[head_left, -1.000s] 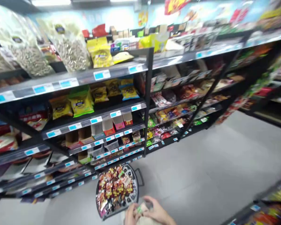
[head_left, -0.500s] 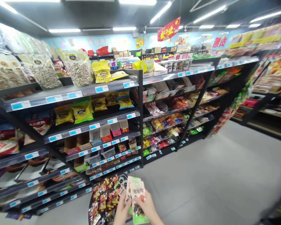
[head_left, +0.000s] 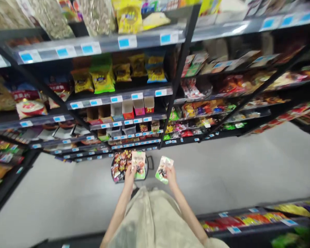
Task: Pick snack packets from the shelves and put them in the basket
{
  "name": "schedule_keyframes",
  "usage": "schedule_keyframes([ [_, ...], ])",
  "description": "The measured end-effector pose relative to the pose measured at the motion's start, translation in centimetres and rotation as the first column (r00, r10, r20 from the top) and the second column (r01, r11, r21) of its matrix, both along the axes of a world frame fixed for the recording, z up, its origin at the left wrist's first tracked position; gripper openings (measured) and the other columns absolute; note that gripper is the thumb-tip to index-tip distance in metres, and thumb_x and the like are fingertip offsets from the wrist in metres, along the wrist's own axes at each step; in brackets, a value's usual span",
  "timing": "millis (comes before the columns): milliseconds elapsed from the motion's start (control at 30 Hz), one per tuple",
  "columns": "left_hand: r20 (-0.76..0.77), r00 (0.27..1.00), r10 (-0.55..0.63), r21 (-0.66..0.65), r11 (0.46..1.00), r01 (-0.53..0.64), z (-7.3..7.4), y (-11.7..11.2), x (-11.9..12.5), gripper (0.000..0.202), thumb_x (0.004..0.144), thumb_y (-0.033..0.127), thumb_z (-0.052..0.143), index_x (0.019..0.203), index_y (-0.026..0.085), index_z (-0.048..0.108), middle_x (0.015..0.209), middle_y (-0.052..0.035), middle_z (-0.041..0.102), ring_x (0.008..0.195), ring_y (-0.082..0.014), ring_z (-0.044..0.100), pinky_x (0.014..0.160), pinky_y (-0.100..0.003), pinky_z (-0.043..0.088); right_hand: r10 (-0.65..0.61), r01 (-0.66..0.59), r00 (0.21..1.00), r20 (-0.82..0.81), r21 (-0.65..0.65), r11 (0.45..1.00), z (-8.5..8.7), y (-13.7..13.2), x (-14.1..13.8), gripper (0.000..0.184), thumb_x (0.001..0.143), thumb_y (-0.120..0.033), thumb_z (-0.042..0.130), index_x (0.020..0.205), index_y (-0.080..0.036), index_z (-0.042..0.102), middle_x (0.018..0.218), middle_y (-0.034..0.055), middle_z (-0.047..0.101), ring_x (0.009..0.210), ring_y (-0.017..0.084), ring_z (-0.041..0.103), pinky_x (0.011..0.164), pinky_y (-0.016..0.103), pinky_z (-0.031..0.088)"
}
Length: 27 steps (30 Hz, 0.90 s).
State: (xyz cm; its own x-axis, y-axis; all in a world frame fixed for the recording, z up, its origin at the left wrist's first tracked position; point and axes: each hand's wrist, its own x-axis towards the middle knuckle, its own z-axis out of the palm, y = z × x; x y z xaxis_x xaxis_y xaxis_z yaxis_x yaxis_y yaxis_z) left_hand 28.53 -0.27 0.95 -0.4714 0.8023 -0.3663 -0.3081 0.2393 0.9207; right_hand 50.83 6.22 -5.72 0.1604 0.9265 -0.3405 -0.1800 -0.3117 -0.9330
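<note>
My left hand (head_left: 130,173) is closed on a snack packet (head_left: 138,159) with a pale top and a green lower edge, held above a round black tray (head_left: 147,168). Dark red and brown wrapped packets (head_left: 121,164) fill the left part of that tray. Apart from it, to the right, my right hand (head_left: 170,172) grips another snack packet (head_left: 162,168) of similar white and green colours, tilted over the grey floor. Motion blur hides the print on both packets.
A tall black shelf rack (head_left: 119,100) faces me, with yellow snack bags (head_left: 102,77) and small open boxes (head_left: 127,108) on its levels. Behind me runs a low shelf (head_left: 237,222) of bagged goods. Grey floor (head_left: 209,168) lies between them.
The view has tipped down towards the floor. My hands, close together before with the packets side by side, are now apart, each holding a packet.
</note>
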Motion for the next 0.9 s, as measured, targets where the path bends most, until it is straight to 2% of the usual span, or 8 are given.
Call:
schedule_keyframes([
  [67, 0.105, 0.994, 0.0, -0.004, 1.0, 0.0, 0.4, -0.3, -0.4, 0.062, 0.058, 0.061, 0.088, 0.102, 0.02, 0.07, 0.114, -0.0095, 0.076, 0.104, -0.0283, 0.071, 0.088, -0.035, 0.057, -0.045, 0.044, 0.999, -0.008, -0.069, 0.997, 0.0, -0.1, 0.3, 0.053, 0.065, -0.056, 0.074, 0.1, -0.016, 0.069, 0.09, 0.0075, 0.078, 0.083, 0.026, 0.071, 0.074, 0.035, 0.057],
  [167, 0.181, 0.98, -0.077, -0.002, 0.997, 0.079, 0.0, -0.8, -0.1, 0.062, 0.06, 0.056, 0.089, 0.107, 0.02, 0.071, 0.115, -0.0092, 0.075, 0.102, -0.0263, 0.07, 0.087, -0.034, 0.055, -0.053, 0.052, 0.998, -0.019, -0.068, 0.996, 0.5, -1.3, -0.4, 0.053, 0.06, -0.051, 0.081, 0.098, -0.016, 0.067, 0.1, 0.0107, 0.078, 0.09, 0.026, 0.071, 0.08, 0.035, 0.056],
  [267, 0.105, 0.976, -0.189, 0.005, 0.982, 0.189, -0.8, -1.3, 1.9, 0.05, 0.062, 0.055, 0.089, 0.091, 0.017, 0.072, 0.105, -0.0089, 0.076, 0.097, -0.0245, 0.069, 0.085, -0.031, 0.053, 0.089, -0.098, 0.987, -0.132, -0.068, 0.993, 1.9, -2.9, -2.0, 0.054, 0.065, -0.058, 0.081, 0.098, -0.017, 0.068, 0.097, 0.01, 0.078, 0.085, 0.025, 0.071, 0.073, 0.033, 0.056],
  [367, -0.001, 0.983, -0.185, 0.017, 0.983, 0.185, -1.3, -1.8, 4.5, 0.044, 0.068, 0.058, 0.084, 0.077, 0.018, 0.068, 0.089, -0.0052, 0.075, 0.084, -0.0206, 0.067, 0.077, -0.027, 0.051, 0.241, -0.251, 0.937, -0.254, -0.009, 0.968, 3.4, -3.9, -3.3, 0.056, 0.081, -0.069, 0.065, 0.099, -0.016, 0.07, 0.096, 0.0091, 0.078, 0.083, 0.023, 0.071, 0.072, 0.032, 0.057],
  [433, -0.04, 0.986, -0.163, 0.033, 0.986, 0.164, -1.5, -2.1, 5.6, 0.043, 0.071, 0.058, 0.082, 0.078, 0.018, 0.069, 0.084, -0.004, 0.074, 0.079, -0.0192, 0.066, 0.074, -0.026, 0.051, 0.281, -0.271, 0.935, -0.217, 0.077, 0.959, 4.1, -4.1, -3.6, 0.053, 0.083, -0.065, 0.066, 0.103, -0.016, 0.072, 0.101, 0.0082, 0.078, 0.089, 0.022, 0.071, 0.079, 0.031, 0.057],
  [533, -0.086, 0.98, -0.182, 0.034, 0.982, 0.185, -1.8, -2.5, 5.8, 0.041, 0.071, 0.054, 0.083, 0.084, 0.016, 0.076, 0.085, -0.0062, 0.076, 0.078, -0.0198, 0.067, 0.074, -0.028, 0.052, 0.289, -0.275, 0.954, -0.081, 0.148, 0.95, 4.4, -4.3, -3.2, 0.046, 0.072, -0.05, 0.084, 0.101, -0.017, 0.072, 0.1, 0.0069, 0.078, 0.09, 0.021, 0.071, 0.081, 0.03, 0.057],
  [700, -0.172, 0.976, -0.136, 0.025, 0.989, 0.142, -2.0, -2.9, 5.0, 0.035, 0.072, 0.048, 0.083, 0.082, 0.015, 0.08, 0.083, -0.0078, 0.078, 0.075, -0.0207, 0.069, 0.072, -0.03, 0.053, 0.231, -0.218, 0.964, -0.133, 0.106, 0.97, 3.8, -4.6, -2.7, 0.041, 0.067, -0.043, 0.088, 0.097, -0.02, 0.073, 0.098, 0.0079, 0.08, 0.086, 0.022, 0.075, 0.081, 0.034, 0.059],
  [900, -0.309, 0.951, 0.017, 0.1, 0.995, 0.015, -1.2, -2.6, 4.1, 0.027, 0.066, 0.037, 0.086, 0.078, 0.017, 0.073, 0.084, -0.0066, 0.076, 0.083, -0.0205, 0.07, 0.08, -0.031, 0.054, -0.034, 0.038, 0.976, -0.216, 0.015, 0.999, 3.2, -4.6, -1.6, 0.041, 0.064, -0.047, 0.089, 0.089, -0.02, 0.072, 0.096, 0.0083, 0.081, 0.085, 0.023, 0.075, 0.077, 0.034, 0.059],
])
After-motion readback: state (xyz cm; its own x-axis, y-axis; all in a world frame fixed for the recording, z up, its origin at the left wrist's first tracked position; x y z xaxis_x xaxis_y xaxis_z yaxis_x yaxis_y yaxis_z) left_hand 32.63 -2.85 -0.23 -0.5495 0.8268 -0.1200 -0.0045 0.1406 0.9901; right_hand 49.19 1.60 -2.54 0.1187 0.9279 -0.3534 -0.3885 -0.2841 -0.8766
